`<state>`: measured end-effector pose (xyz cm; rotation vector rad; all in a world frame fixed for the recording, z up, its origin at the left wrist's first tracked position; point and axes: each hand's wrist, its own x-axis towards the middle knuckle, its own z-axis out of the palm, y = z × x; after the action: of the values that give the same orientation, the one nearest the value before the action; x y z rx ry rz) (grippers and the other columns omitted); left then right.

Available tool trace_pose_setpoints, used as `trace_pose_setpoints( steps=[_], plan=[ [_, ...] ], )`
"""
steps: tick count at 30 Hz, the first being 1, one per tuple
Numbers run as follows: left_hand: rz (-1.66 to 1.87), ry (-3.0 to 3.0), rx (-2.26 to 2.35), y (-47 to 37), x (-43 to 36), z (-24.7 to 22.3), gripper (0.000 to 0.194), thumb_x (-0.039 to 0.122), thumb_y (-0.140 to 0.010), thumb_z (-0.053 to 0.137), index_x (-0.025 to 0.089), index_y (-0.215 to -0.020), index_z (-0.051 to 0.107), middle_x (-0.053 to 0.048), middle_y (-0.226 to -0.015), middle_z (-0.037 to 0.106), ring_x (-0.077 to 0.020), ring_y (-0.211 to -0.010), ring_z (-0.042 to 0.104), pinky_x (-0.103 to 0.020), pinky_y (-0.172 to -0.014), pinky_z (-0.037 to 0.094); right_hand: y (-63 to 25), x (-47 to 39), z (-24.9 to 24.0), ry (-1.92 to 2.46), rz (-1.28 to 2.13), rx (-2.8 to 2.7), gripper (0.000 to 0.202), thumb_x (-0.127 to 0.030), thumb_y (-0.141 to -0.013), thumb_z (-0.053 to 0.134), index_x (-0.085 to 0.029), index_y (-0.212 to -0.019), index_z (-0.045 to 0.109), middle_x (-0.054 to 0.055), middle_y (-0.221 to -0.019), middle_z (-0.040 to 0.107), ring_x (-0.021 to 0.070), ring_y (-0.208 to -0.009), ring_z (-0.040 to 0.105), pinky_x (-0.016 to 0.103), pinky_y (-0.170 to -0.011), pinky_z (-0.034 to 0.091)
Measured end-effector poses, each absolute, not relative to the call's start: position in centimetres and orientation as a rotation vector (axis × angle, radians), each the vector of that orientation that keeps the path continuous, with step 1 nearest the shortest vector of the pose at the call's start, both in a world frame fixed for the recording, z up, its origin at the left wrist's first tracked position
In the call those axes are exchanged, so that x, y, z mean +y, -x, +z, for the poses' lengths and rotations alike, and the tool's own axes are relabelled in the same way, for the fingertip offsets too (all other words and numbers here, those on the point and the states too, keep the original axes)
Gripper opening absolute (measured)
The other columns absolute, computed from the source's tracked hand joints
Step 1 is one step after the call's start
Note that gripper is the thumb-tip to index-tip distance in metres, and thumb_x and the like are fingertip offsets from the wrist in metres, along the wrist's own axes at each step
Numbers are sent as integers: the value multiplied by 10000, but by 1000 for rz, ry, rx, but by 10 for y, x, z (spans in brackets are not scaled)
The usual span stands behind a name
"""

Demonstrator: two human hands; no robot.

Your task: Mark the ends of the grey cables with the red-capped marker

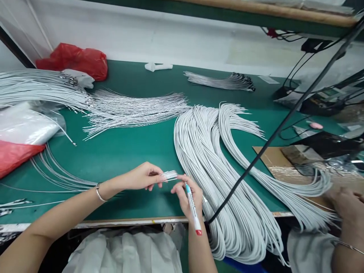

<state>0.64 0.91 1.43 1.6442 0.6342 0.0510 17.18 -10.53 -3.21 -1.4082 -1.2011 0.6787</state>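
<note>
Left hand [144, 177]: fingers pinch a row of white wires [170, 175].
White wires: between both hands' fingertips; whether the right ones touch is hard to tell.
Right hand [184, 201]: fingers hold a marker [192, 206].
Grey cables [206, 151]: just right of the right-hand fingers.

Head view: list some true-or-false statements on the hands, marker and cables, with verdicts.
1. The right hand holds a marker. True.
2. The left hand pinches white strands. True.
3. The marker's red end points at the white strands. False: it lies back toward the right forearm.
4. The cable pile hangs over the table's front edge. True.
5. The person's wrists are both bare. False: a bracelet circles the left one.
</note>
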Motion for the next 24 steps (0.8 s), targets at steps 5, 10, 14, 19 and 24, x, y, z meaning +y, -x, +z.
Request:
trace_pose_setpoints(
  steps=[5, 10, 14, 19, 24],
  plan=[
    [-70, -1605, 551, -6, 6, 20, 448, 559, -870, 535, 135, -747, 612, 0, -600, 583, -92, -500, 556, -184, -476, 433, -169, -99, -33, 1382, 816, -1240, 302, -382, -881, 526, -277, -610, 604, -6, -399, 464, 132, -341, 430, 309, -391, 372],
    [-197, -1531, 493, -4, 8, 23, 383, 507, -877, 556, 144, -775, 627, -29, -691, 669, -103, -529, 604, -195, -493, 458, -168, -102, -30, 1367, 908, -1267, 363, -421, -881, 517, -268, -555, 562, -5, -417, 464, 136, -370, 441, 318, -438, 388],
    [-224, -1509, 462, -3, 9, 19, 363, 499, -863, 583, 143, -835, 644, -39, -741, 683, -104, -535, 612, -199, -510, 481, -169, -103, -34, 1372, 944, -1263, 395, -448, -886, 502, -262, -538, 503, -21, -419, 428, 129, -371, 396, 299, -413, 328],
    [-42, -1591, 557, -1, 6, 14, 379, 495, -889, 536, 136, -893, 658, -36, -749, 673, -118, -599, 628, -201, -561, 476, -169, -100, -37, 1383, 954, -1247, 434, -459, -899, 480, -234, -540, 388, -48, -432, 381, 101, -395, 335, 266, -423, 280],
    [117, -1678, 615, -2, 5, 8, 332, 417, -853, 583, 111, -886, 709, -35, -724, 676, -113, -606, 556, -195, -537, 390, -166, -100, -30, 1401, 964, -1232, 425, -456, -910, 464, -225, -562, 384, -54, -433, 390, 97, -417, 335, 252, -445, 291]
  ],
)
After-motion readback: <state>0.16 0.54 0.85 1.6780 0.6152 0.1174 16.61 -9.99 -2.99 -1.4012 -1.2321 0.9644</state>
